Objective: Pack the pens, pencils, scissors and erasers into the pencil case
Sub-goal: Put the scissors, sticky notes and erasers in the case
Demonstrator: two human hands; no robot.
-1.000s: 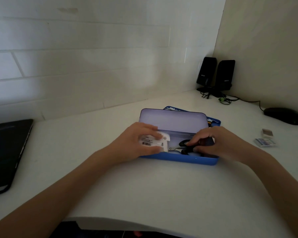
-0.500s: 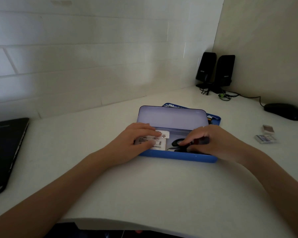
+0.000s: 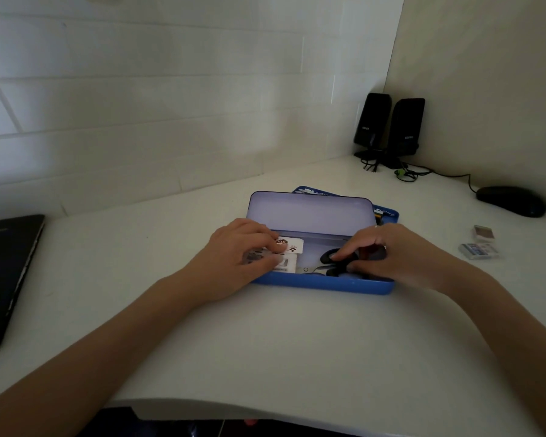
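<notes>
1. My left hand (image 3: 240, 253) lies over the left end of the open blue pencil case (image 3: 322, 283), fingers fairly straight and pressing down on two white paper-wrapped erasers (image 3: 289, 250) that sit side by side inside it.
2. My right hand (image 3: 388, 250) is over the right end of the case, its fingers curled down onto the black handles of the scissors (image 3: 331, 263), which lie inside along the near wall with the blades pointing left toward the erasers.
3. The case stands near the middle of the bench (image 3: 265, 348), its pale lid (image 3: 309, 214) raised upright on the far side.
4. Just behind the lid lies a flat blue box (image 3: 388, 212), partly hidden.
5. Toward the bench's right edge lie two small wrapped erasers (image 3: 479, 247), well apart from the case.
6. In the far right corner stand two black speakers (image 3: 391, 127) with cables, and a black mouse (image 3: 511, 201) rests near the right wall.
7. A black laptop (image 3: 7, 272) lies at the left edge.
</notes>
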